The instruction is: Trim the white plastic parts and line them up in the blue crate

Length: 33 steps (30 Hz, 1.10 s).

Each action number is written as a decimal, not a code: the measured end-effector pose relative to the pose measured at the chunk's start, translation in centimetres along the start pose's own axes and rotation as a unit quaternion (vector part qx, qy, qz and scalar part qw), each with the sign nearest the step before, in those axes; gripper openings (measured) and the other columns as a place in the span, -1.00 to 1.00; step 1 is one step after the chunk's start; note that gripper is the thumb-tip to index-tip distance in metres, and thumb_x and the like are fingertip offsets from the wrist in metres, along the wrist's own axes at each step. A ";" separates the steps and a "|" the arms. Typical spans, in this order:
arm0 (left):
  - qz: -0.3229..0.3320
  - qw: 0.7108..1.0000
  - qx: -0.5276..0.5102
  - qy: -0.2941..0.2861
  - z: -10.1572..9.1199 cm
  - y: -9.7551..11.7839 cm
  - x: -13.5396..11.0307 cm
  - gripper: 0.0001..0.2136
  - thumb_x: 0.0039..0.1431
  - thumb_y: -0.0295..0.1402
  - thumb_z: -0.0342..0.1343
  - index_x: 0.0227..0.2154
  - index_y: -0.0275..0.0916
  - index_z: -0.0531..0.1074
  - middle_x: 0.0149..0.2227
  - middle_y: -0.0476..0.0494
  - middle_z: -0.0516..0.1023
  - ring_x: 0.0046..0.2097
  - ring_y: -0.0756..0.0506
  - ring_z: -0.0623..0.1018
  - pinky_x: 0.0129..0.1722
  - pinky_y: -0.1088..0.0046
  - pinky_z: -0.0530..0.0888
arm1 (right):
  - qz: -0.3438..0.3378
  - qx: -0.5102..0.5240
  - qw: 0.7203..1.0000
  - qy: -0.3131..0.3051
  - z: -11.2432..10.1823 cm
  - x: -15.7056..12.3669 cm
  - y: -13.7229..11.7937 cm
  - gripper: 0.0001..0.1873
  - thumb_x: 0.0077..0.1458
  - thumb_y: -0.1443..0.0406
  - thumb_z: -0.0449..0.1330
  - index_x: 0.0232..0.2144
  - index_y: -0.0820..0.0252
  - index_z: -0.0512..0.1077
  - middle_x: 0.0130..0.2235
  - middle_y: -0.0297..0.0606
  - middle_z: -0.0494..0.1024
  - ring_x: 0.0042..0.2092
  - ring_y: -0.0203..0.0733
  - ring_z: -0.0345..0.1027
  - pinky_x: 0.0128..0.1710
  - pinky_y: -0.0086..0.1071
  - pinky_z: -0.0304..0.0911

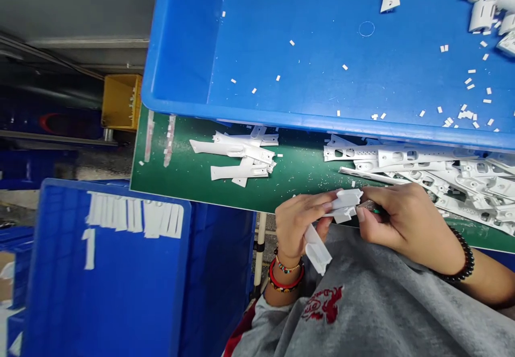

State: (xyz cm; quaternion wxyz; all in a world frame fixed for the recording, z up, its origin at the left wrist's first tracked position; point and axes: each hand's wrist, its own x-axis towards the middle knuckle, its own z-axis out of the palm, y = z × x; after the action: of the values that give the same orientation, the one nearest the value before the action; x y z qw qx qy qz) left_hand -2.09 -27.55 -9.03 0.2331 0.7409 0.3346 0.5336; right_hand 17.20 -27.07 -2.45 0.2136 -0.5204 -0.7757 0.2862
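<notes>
White plastic part (345,205) sits clenched in the left hand (298,223); the right hand (407,220) grasps a small green-handled tool (374,210) against it, so a slip could jab the fingers.

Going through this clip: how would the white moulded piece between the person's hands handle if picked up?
It is likely stiff, since the white moulded plastic piece keeps its angular shape between the left hand and right hand. It is probably light, held by the fingertips alone. Its squared, flat-walled form seems unlikely to roll.
</notes>
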 end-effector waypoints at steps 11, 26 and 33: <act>-0.064 0.994 0.023 0.088 0.3 0.6 -0.9 -0.85 0.32 -0.36 0.09 -0.10 -0.24 0.40 -0.24 -0.17 0.68 -0.26 -0.07 0.69 -0.33 0.45 0.59 | -0.025 0.005 1.000 0.006 -1.1 -1.4 -0.7 -0.66 0.39 0.15 -0.07 -0.46 0.09 0.18 -0.65 -0.51 0.24 -0.67 -0.38 0.14 -0.64 -0.47 0.03; 0.041 0.931 0.354 0.085 -9.2 -6.3 4.1 -0.79 0.27 -0.50 0.10 -0.08 -0.19 0.49 -0.03 -0.18 0.55 0.00 -0.10 0.54 -0.05 0.33 0.50 | 0.003 -0.006 0.999 0.052 -0.7 -1.9 -0.4 -0.73 0.36 0.06 0.02 -0.20 0.10 0.34 -0.45 -0.37 0.57 -0.64 -0.34 0.31 -0.65 -0.45 0.17; 0.073 0.913 0.385 0.115 -9.0 -6.9 3.9 -0.83 0.26 -0.37 0.15 -0.13 -0.08 0.58 -0.04 -0.17 0.49 -0.02 -0.15 0.42 -0.16 0.32 0.42 | 0.009 0.019 0.998 0.062 -0.3 -1.6 -0.3 -0.84 0.35 0.17 0.06 -0.22 0.09 0.35 -0.41 -0.36 0.57 -0.59 -0.32 0.36 -0.60 -0.42 0.19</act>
State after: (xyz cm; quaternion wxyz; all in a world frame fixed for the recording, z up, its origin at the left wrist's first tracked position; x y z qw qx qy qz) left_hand -11.56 -20.16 -8.50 -0.1495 0.7293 0.4834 0.4606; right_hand 17.80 -28.58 -2.09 0.2688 -0.5397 -0.7509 0.2695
